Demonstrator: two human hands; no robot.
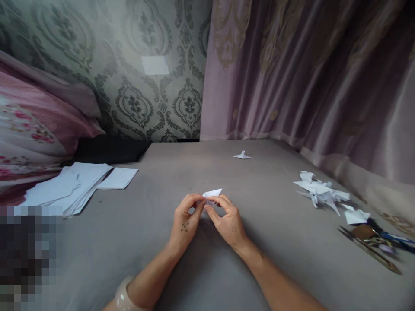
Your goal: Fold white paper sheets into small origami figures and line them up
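Observation:
Between my two hands is a small piece of folded white paper [213, 193], with a pointed corner sticking up to the right. My left hand [187, 217] pinches its lower left side between thumb and fingers. On the other side my right hand [228, 218] grips it the same way, thumb below and fingers above. The fingertips of both hands almost meet and hide the paper's lower part. Both hands are held over the middle of the grey surface [155, 263].
Stacked white sheets [81, 185] and a smaller paper pad [118, 178] lie left. A folded paper figure [242, 155] stands at the back. Right are several folded paper pieces [320, 190], a pointed metal tool [369, 250] and a blue-handled item [395, 239]. Curtains [292, 77] hang behind.

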